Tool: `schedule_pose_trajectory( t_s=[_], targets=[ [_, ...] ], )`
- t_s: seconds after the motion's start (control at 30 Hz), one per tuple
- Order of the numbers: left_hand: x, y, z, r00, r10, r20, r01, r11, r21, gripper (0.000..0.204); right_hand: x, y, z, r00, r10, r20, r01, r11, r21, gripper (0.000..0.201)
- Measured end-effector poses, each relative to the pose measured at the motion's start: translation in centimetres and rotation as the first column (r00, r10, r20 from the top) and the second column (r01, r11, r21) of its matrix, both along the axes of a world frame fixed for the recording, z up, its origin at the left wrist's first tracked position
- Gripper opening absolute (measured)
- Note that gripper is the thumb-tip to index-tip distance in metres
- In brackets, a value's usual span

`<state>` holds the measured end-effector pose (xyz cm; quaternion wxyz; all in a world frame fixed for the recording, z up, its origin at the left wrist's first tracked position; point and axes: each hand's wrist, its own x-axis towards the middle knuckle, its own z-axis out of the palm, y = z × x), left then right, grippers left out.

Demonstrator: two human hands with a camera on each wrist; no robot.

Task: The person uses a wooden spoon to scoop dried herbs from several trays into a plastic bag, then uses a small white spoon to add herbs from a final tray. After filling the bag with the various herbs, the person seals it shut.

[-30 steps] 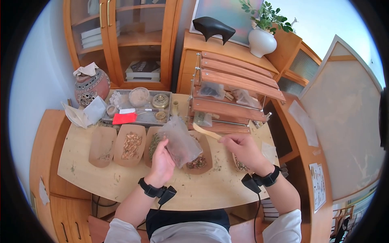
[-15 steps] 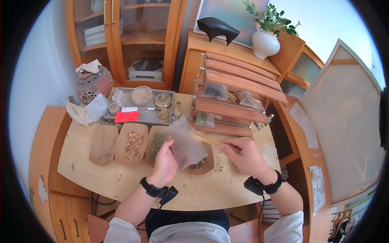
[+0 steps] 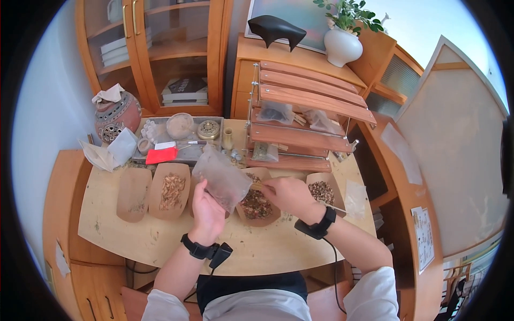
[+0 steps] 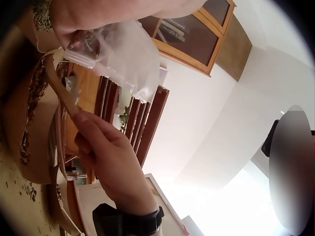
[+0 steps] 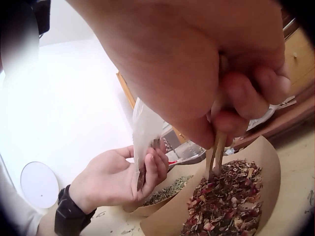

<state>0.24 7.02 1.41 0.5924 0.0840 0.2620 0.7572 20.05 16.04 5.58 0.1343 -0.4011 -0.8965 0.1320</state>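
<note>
My left hand (image 3: 208,211) grips a translucent pouch (image 3: 220,176) near its lower edge, with dark bits gathered at the bottom, over the paper trays. My right hand (image 3: 292,197) pinches bamboo tongs (image 5: 216,156) between thumb and fingers. Their tips reach into the dried red petals (image 5: 226,199) in a brown paper tray (image 5: 271,172), seen from close up in the right wrist view. In the left wrist view, the pouch's open edge hangs above and beside the tongs. The pouch hides most of the tray of green herbs (image 5: 172,189).
To the left stand a paper tray of orange-brown chips (image 3: 172,191) and one with few scraps (image 3: 133,195). A tray of speckled bits (image 3: 321,191) sits at right. Behind are a grey tray (image 3: 188,152) holding jars and a red packet (image 3: 161,155), and a wooden rack (image 3: 305,131) bearing bags.
My right hand has moved left and lowered the tongs from above the table into the petal tray. The pouch in my left hand has shifted slightly left, uncovering more petals.
</note>
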Motion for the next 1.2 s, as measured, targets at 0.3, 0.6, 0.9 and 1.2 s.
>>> schedule_pose_trajectory(
  t_s=[0.3, 0.6, 0.9, 1.2],
  targets=[
    [-0.2, -0.3, 0.2, 0.999, -0.043, 0.000, 0.043, 0.999, 0.002, 0.049, 3.6, 1.0, 2.1, 0.987, -0.152, 0.061, 0.159, 0.978, -0.133, 0.027],
    [-0.2, -0.1, 0.2, 0.999, -0.030, -0.021, 0.030, 0.999, -0.011, 0.048, 4.2, 1.1, 1.1, 0.997, -0.062, 0.043, 0.072, 0.954, -0.293, 0.029],
    [-0.1, -0.2, 0.4, 0.999, -0.050, -0.001, 0.050, 0.999, -0.021, 0.049, 4.6, 1.5, 0.3, 0.978, -0.171, 0.122, 0.209, 0.858, -0.469, 0.033],
    [0.0, -0.2, 0.4, 0.999, -0.046, 0.000, 0.046, 0.999, -0.021, 0.048, 1.2, -2.2, -0.5, 0.987, -0.146, 0.061, 0.157, 0.958, -0.240, 0.028]
  ],
)
